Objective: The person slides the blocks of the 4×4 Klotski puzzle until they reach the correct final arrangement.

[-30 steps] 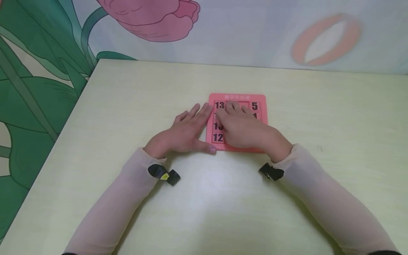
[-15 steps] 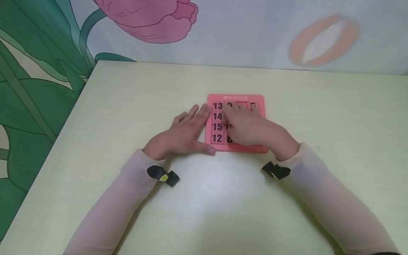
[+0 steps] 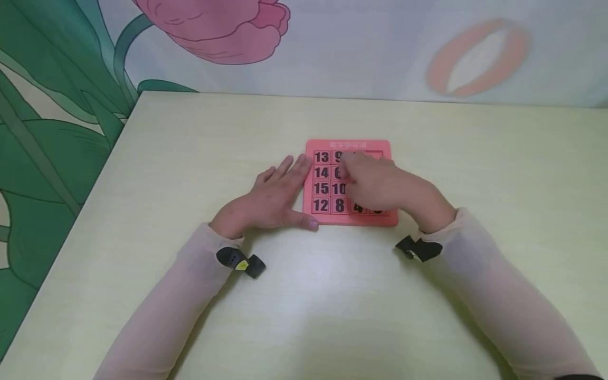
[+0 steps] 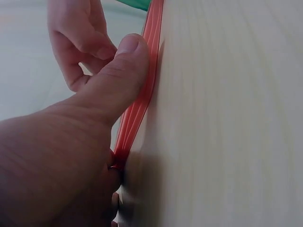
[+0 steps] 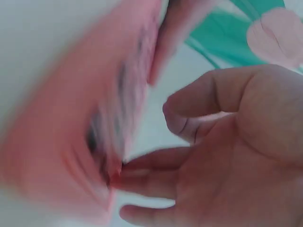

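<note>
A pink number sliding puzzle (image 3: 332, 219) lies flat on the table, its left columns showing 13, 14, 15, 12 and 9, 6, 10, 8. My left hand (image 3: 273, 200) braces its left side, fingers straight along the edge and thumb at the lower left corner. In the left wrist view that thumb (image 4: 113, 78) presses the puzzle's red side (image 4: 154, 52). Over the right columns, my right hand (image 3: 380, 184) touches the tiles with its fingertips and hides several. The right wrist view shows its fingers (image 5: 151, 182) reaching the blurred tiles, the thumb bent and apart from them.
The pale wooden table (image 3: 304, 295) extends around the puzzle. Behind it stands a wall (image 3: 361, 53) with painted flowers and leaves. A black strap (image 3: 233, 258) with a small device is on the left sleeve, and another black strap (image 3: 420, 249) is on the right sleeve.
My right hand has moved rightward over the puzzle, uncovering more of the second column. The 5 no longer shows in the top right corner, where a bare slot is partly visible. The left hand stays.
</note>
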`<state>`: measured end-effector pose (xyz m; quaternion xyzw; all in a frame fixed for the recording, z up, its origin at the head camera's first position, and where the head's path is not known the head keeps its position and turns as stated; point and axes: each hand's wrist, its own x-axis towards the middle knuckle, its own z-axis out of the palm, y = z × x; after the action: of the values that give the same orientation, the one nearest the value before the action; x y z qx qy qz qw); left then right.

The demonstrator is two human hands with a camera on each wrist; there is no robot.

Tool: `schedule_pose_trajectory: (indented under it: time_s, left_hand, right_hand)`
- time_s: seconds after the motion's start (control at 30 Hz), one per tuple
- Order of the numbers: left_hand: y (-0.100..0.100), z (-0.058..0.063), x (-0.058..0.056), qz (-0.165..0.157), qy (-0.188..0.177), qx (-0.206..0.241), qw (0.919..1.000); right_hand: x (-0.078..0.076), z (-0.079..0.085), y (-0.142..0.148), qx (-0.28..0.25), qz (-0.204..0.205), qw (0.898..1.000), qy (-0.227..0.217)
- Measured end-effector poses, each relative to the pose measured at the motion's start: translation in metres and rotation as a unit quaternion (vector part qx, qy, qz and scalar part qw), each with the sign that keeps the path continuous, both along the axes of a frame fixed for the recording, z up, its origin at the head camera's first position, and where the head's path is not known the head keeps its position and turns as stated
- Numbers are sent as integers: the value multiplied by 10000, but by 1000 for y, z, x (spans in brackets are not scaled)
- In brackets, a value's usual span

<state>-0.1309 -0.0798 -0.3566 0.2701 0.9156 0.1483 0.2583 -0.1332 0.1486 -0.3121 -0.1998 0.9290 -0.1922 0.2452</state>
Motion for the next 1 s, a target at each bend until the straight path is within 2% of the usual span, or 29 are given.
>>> schedule_pose_trajectory:
  time_s: [0.17, 0.3, 0.43, 0.67, 0.77, 0.83, 1.0]
  left_hand:
    - [0, -1, 0, -17, 3, 83, 10000]
    - [0, -2, 0, -31, 6, 69, 10000]
    - [-1, -2, -1, -55, 22, 55, 10000]
    - [-1, -2, 0, 30, -34, 65, 10000]
    - [-2, -2, 0, 42, -53, 62, 10000]
    - [-2, -3, 0, 23, -36, 54, 10000]
    - [-2, -3, -2, -6, -11, 59, 10000]
  right_hand:
    - [-16, 5, 34, 52, -162, 9995, -254]
    - [-30, -4, 54, 13, -241, 9979, -594]
    - [-38, -12, 59, -19, -241, 9992, -306]
    - [-48, -16, 54, 175, -366, 9988, 290]
    - [-50, -17, 53, 202, -392, 9984, 358]
    - [-48, -15, 54, 115, -339, 9992, 183]
    - [-34, -11, 61, 91, 0, 9972, -740]
